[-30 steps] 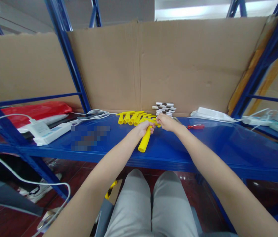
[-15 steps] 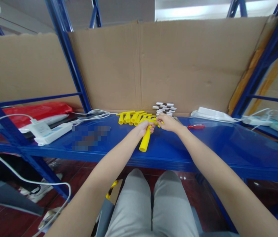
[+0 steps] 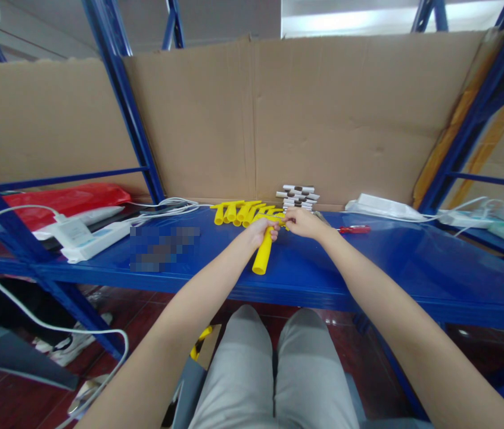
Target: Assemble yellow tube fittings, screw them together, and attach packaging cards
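My left hand (image 3: 267,232) is wrapped round a yellow plastic tube (image 3: 261,259), whose open round end points down toward me over the front of the blue shelf. At the tube's far end, the fingers of my right hand (image 3: 299,222) are pinched together; whatever they grip is too small to make out. Behind my hands lies a row of several similar yellow tubes with crosspieces (image 3: 230,213). Just beyond my right hand is a stack of white-and-brown rolled pieces (image 3: 298,195). A red-handled screwdriver (image 3: 355,229) rests to the right of that hand.
A white power strip (image 3: 95,243) with a plugged-in adapter and cables lies on the left of the blue shelf (image 3: 395,268). Another white box-like piece (image 3: 383,207) sits at the back right. Cardboard (image 3: 323,113) closes off the back, between blue uprights.
My right fingers have shifted slightly at the far end of the yellow tube. My left hand keeps its hold in nearly the same place.
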The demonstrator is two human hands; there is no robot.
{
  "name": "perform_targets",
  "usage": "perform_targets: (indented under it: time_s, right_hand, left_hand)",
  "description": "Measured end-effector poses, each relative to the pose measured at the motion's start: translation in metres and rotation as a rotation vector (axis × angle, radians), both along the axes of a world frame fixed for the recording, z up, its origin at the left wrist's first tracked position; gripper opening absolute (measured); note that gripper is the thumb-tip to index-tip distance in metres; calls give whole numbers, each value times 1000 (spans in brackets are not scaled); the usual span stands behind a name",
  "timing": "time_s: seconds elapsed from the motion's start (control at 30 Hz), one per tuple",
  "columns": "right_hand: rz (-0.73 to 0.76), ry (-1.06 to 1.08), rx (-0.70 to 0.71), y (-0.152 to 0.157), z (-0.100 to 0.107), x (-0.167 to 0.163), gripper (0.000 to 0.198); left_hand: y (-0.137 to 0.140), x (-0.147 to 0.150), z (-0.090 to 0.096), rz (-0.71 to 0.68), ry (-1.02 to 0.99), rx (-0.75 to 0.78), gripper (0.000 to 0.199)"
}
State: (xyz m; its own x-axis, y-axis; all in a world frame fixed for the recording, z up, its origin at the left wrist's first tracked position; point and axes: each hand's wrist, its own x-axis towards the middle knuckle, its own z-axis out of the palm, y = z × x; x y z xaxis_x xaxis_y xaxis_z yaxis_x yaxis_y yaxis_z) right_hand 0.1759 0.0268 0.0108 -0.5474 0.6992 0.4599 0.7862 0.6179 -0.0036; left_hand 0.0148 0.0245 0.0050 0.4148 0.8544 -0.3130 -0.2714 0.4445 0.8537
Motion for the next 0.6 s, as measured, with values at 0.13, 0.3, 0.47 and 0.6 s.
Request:
perform_targets:
  time_s: [0.13, 0.3, 0.47, 0.6]
  right_hand:
    - [21, 16, -18, 2, -2, 0, 23]
    - [53, 70, -25, 3, -3, 0, 21]
    - [68, 144, -51, 4, -3, 1, 22]
    - [63, 139, -54, 3, -3, 2, 22]
  left_hand:
    - [3, -1, -1, -14, 10, 2, 22]
    - [5, -2, -3, -44, -5, 12, 23]
    - [8, -3, -5, -67, -40, 10, 21]
    - [11, -4, -8, -65, -73, 1, 20]
